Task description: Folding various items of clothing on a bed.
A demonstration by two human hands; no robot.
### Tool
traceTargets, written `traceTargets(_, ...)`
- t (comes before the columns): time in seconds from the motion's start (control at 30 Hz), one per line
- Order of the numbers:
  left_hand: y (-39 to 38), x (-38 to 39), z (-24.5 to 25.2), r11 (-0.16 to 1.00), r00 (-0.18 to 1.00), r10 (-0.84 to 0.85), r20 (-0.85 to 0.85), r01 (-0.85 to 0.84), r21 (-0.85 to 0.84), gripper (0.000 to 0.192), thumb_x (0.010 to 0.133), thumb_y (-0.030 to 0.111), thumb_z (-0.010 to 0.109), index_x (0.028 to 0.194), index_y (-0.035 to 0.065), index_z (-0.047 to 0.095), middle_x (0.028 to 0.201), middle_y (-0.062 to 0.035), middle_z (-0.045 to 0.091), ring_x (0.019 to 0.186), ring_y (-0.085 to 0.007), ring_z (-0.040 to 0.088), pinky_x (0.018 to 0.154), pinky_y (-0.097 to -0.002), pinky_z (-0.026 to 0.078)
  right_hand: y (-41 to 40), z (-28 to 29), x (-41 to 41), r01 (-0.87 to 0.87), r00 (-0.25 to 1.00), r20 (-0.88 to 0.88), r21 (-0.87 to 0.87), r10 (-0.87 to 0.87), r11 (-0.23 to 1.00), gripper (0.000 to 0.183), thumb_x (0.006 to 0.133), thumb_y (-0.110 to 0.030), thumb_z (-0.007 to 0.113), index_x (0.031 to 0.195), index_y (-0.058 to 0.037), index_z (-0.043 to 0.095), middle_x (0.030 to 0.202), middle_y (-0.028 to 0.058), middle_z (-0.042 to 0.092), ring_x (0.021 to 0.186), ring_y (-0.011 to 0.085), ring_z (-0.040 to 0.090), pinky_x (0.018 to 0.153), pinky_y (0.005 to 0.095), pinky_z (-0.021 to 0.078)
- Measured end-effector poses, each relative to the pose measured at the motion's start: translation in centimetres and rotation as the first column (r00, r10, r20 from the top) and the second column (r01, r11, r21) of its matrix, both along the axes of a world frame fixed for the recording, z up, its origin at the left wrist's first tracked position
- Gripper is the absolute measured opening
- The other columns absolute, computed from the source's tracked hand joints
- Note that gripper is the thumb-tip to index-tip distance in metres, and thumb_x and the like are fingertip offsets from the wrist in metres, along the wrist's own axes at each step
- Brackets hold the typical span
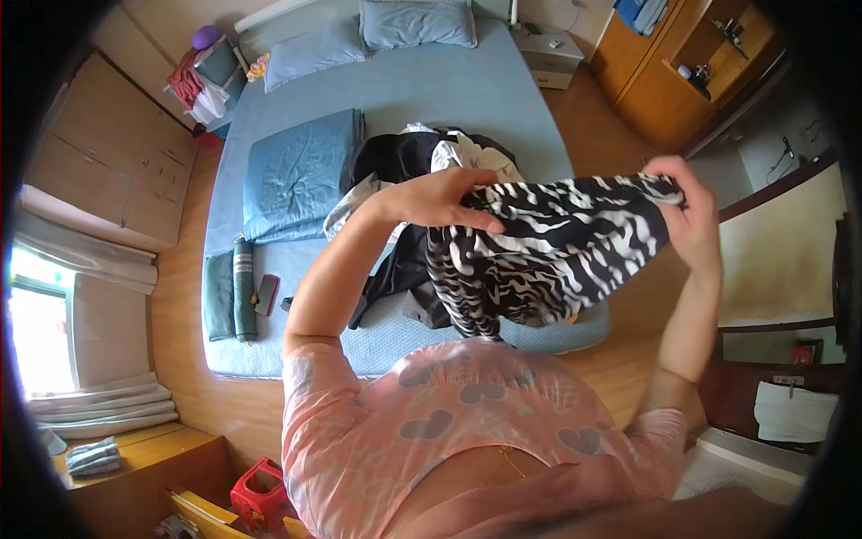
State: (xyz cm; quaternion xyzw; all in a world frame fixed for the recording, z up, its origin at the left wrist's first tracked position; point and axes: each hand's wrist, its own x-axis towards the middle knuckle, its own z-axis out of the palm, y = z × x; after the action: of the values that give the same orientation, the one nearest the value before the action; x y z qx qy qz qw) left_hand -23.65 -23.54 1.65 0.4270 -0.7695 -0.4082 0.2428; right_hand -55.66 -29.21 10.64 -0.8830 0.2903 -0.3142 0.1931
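A black-and-white zebra-print garment (572, 249) is stretched between my hands above the near edge of the bed. My left hand (441, 199) grips its left part, with the thumb over the cloth. At its upper right corner, my right hand (687, 209) pinches the bunched edge. The lower left of the cloth hangs down close to my chest. Behind it on the bed lies a heap of black, white and grey clothes (397, 158), partly hidden by my left hand and the garment. A folded blue quilt (296, 178) lies left of the heap.
On the blue bed sheet (438, 87) are two pillows (417, 23), a rolled green bundle (244, 290) and a phone (267, 295). A nightstand (549, 57) stands beyond the bed's right side. A red plastic stool (259, 495) and an open drawer (202, 515) are at lower left.
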Motion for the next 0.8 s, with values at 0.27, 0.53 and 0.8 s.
traceTargets(0.27, 2.7, 1.4, 0.8, 0.959, 0.930, 0.273, 0.246, -0.284, 0.008, 0.036, 0.088, 0.033, 0.059, 0.104, 0.0000, 0.060, 0.077, -0.0199, 0.059, 0.068, -0.0225, 0.058, 0.066, -0.0353, 0.044, -1.7, -7.8, -4.5, 0.122, 0.847, 0.471, 0.283, -0.248, 0.951, 0.024, 0.081, 0.001, 0.055, 0.105, -0.0026, 0.052, 0.104, 0.0038, 0.052, 0.097, 0.0119, 0.048, 0.089, 0.0234, 0.0357)
traceTargets(0.53, 2.5, 0.5, 1.0, 0.995, 0.937, 0.066, -0.342, -0.086, -0.042, 0.040, 0.077, 0.011, 0.071, 0.113, 0.0007, 0.056, 0.107, -0.0089, 0.062, 0.097, -0.0145, 0.056, 0.089, -0.0280, 0.043, 0.6, -5.0, -3.7, 0.146, 0.944, 0.248, 0.279, -0.218, 0.949, 0.007, 0.087, -0.006, 0.057, 0.089, 0.0003, 0.055, 0.084, 0.0011, 0.057, 0.082, 0.0090, 0.052, 0.076, 0.0224, 0.0399)
traceTargets(0.8, 1.3, -5.1, 0.8, 0.935, 0.789, 0.323, -0.522, -0.353, 0.044, 0.019, 0.077, 0.003, 0.055, 0.094, 0.0043, 0.045, 0.077, -0.0039, 0.054, 0.084, -0.0155, 0.057, 0.070, -0.0281, 0.046, -0.6, -7.4, -1.5, -0.149, 0.892, 0.449, 0.189, 0.050, 0.971, 0.013, 0.071, 0.008, 0.036, 0.065, -0.0017, 0.041, 0.061, 0.0029, 0.043, 0.061, 0.0119, 0.042, 0.058, 0.0234, 0.0315)
